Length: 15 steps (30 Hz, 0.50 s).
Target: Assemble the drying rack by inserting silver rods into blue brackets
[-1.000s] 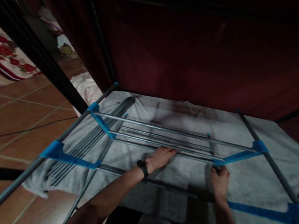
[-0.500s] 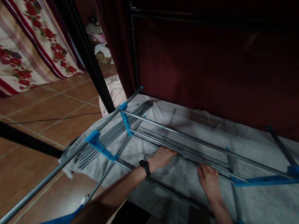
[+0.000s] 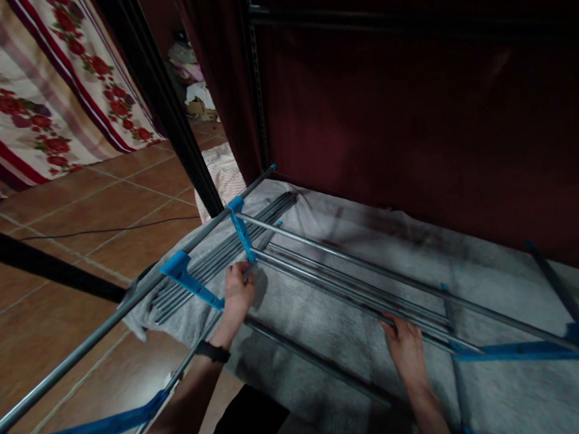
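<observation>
A rack of grey metal tubes with blue plastic brackets rests on a grey blanket. My left hand, with a black band on its wrist, is closed around a short stretch of cross tube, just below the lower end of a blue bracket. My right hand has its fingers curled over the nearest of the long parallel tubes, close to their right end; its fingertips are partly hidden. Another blue bracket lies to the right of that hand.
Several loose tubes lie bundled on the blanket at left. Black frame posts rise beside the tiled floor, where a thin cable runs. A dark red curtain closes the back; a floral cloth hangs at far left.
My left hand has moved left along the rack, from the middle of the long tubes to the cross tube by the blue bracket. My right hand stays in place on the tube.
</observation>
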{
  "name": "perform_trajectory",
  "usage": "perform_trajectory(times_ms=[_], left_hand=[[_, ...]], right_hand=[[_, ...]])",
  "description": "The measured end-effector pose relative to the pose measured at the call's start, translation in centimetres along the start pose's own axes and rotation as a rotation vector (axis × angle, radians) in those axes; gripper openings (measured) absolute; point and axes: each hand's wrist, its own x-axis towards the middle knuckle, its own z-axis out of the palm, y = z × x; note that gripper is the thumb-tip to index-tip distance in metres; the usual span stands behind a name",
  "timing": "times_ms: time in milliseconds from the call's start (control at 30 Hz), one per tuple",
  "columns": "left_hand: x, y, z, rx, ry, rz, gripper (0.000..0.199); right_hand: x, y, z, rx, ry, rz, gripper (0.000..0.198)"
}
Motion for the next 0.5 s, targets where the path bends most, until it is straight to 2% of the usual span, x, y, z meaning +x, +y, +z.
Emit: perform_trajectory(times_ms=[100,200,267,400,500], left_hand=[[2.7,-0.4,0.7,0.02,0.034,-0.075,0.031],[4.1,0.1,2.2,0.021,-0.007,-0.091,0.017],[4.3,0.3,2.9,0.02,-0.008,-0.098,0.011],[4.2,0.3,3.5,-0.006,-0.003,-0.114,0.023],[4.3,0.2,3.5,-0.04,-0.013,-0.137,0.025]], right_hand=[[0.0,-0.1,-0.1,0.039,-0.005,0.017,0.059],[0.1,-0.2,-0.2,0.066,0.005,0.039,0.062],[0.2,-0.2,-0.3,0.073,0.005,0.054,0.064],[0.1,0.0,-0.7,0.079,-0.023,0.067,0.067],[0.0,0.0,-0.9,0.08,-0.025,0.072,0.071]])
